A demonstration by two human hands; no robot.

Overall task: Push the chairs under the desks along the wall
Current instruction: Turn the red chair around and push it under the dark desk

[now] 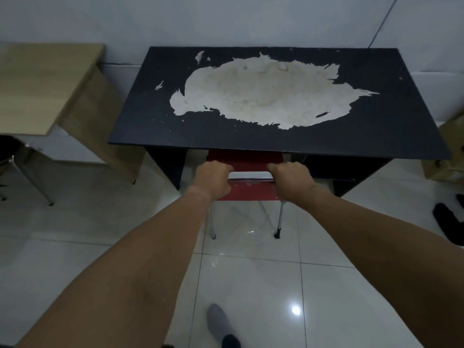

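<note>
Left hand (213, 178) and right hand (292, 178) both clench the red metal-legged chair's backrest (249, 190), steering it squarely under the peeling black desk (150, 121).

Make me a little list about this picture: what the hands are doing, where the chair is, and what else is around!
left hand: gripping the chair's backrest top, left side
right hand: gripping the same edge, right side
red chair: seat under the desk, back and rear legs sticking out
black desk: against the wall, top has a big peeled pale patch
wooden desk: to the left, beside the black one
floor: shiny white tiles
foot: in a grey sock
</note>
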